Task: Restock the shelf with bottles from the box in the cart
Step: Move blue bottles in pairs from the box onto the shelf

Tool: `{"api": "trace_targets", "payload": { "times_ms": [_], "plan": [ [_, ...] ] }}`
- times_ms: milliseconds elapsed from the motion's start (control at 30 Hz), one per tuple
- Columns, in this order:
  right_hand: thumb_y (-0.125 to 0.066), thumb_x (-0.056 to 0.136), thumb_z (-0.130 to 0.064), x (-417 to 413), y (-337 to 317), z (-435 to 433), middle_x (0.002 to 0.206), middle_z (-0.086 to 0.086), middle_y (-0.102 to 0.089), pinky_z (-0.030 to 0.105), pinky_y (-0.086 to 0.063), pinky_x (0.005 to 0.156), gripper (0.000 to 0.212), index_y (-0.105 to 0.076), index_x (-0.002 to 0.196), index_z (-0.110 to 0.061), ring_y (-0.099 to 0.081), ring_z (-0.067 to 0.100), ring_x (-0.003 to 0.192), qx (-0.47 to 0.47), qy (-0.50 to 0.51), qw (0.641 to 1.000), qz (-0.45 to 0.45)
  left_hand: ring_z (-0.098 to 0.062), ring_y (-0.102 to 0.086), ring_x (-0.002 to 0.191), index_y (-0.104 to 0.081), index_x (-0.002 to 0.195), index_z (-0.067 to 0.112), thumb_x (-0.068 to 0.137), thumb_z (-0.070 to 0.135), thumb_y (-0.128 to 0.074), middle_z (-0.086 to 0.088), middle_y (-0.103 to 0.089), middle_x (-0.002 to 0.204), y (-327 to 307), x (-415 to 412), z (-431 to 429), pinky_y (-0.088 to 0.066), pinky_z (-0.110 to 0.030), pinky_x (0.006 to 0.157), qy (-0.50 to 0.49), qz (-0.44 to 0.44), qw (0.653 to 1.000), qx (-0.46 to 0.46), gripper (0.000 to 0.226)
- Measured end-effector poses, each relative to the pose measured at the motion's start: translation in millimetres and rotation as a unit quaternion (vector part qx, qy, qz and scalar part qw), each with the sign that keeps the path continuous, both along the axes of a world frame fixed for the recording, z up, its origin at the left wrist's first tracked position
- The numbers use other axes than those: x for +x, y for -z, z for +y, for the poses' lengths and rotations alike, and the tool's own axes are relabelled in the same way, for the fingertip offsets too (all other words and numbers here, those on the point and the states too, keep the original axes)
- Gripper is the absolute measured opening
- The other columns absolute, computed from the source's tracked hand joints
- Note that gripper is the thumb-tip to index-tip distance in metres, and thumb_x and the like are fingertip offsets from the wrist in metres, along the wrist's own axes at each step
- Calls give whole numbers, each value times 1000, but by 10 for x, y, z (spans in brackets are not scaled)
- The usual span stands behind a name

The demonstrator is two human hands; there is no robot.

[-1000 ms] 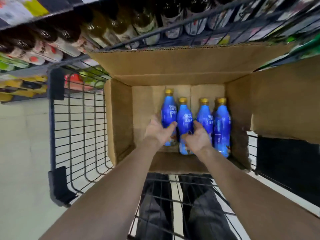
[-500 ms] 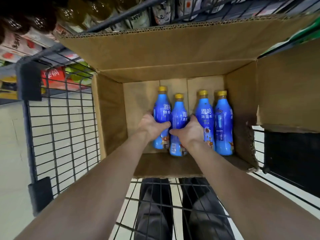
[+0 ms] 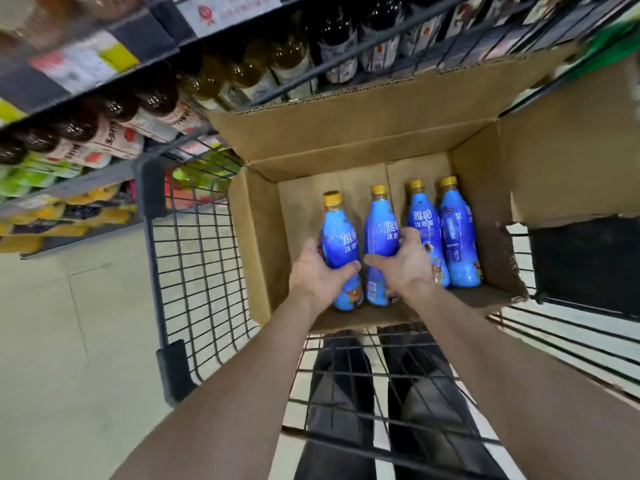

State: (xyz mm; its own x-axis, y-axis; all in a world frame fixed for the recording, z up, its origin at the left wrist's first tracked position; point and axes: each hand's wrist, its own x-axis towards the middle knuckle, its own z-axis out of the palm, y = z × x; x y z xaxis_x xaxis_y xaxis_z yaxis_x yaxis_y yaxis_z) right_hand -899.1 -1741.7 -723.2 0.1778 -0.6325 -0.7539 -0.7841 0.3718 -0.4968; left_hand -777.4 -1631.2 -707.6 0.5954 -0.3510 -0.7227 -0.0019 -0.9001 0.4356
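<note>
Clasping leftmost gold-capped blue plastic bottle [image 3: 341,233] with curled left grip [image 3: 313,271], right grip [image 3: 407,263] curled round second blue bottle [image 3: 377,230], inside brown cardboard box [image 3: 258,237]

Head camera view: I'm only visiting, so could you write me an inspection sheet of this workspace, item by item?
Surface: wire cart carrying an open cardboard box.
Job's things: four blue, yellow-capped bottles in the box: leftmost bottle, second bottle, two right bottles not gripped.
Clutter: nothing seen.
Hands: left hand grips the leftmost bottle; right hand grips the second bottle.
Cables: nothing seen.
Surroundings: shelf with stocked drinks beyond the cart; pale floor.
</note>
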Motion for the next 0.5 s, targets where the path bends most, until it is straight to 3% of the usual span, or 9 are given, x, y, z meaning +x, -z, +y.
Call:
{"api": "trace_targets", "payload": {
  "times_ms": [100, 200, 300, 367, 433, 500],
  "plan": [
    [-88, 71, -30, 15, -503, 62, 127, 2, -63, 26, -44, 89, 81, -46, 138, -14, -61, 23, 115, -26, -2, 1000, -4, -16, -71, 94, -53, 111, 26, 68, 48, -91, 11, -72, 99, -474, 31, 113, -56, -33, 85, 2, -19, 999, -31, 61],
    [-87, 72, -27, 36, -1061, 150, 107, 2, -68, 23, -45, 75, 59, -59, 121, -12, -65, 21, 96, -44, -3, 999, -9, -19, -71, 94, -49, 110, 25, 71, 39, -92, 15, -68, 93, -1006, 75, 196, -56, -34, 85, -4, -34, 997, -72, 59],
    [-89, 68, -24, 40, -1592, 295, 102, 3, -71, 35, -55, 77, 53, -63, 112, -13, -67, 23, 90, -80, 13, 996, -22, -24, -70, 99, -49, 115, 19, 74, 31, -90, 7, -68, 100, -1495, 116, 286, -53, -33, 85, -13, -63, 992, -110, 59],
    [-88, 68, -18, 39, -1904, 394, 104, 3, -71, 28, -52, 75, 48, -63, 108, -13, -65, 19, 87, -101, 23, 994, -41, -25, -69, 100, -50, 118, 18, 75, 31, -89, 4, -68, 105, -1798, 151, 353, -50, -31, 83, -8, -82, 988, -129, 60],
    [-88, 68, -19, 52, -2215, 509, 105, 1, -70, 27, -51, 75, 52, -62, 112, -13, -65, 18, 89, -120, 26, 991, -54, -22, -67, 99, -50, 124, 17, 76, 32, -89, 3, -68, 111, -2085, 188, 415, -47, -28, 82, -2, -93, 985, -149, 63],
    [-88, 65, -26, 69, -2494, 631, 107, 0, -70, 38, -57, 79, 62, -60, 119, -15, -67, 21, 94, -143, 29, 987, -63, -20, -67, 101, -50, 127, 19, 74, 34, -90, 3, -69, 116, -2366, 213, 498, -51, -30, 87, 4, -106, 979, -174, 67]
  ]
}}
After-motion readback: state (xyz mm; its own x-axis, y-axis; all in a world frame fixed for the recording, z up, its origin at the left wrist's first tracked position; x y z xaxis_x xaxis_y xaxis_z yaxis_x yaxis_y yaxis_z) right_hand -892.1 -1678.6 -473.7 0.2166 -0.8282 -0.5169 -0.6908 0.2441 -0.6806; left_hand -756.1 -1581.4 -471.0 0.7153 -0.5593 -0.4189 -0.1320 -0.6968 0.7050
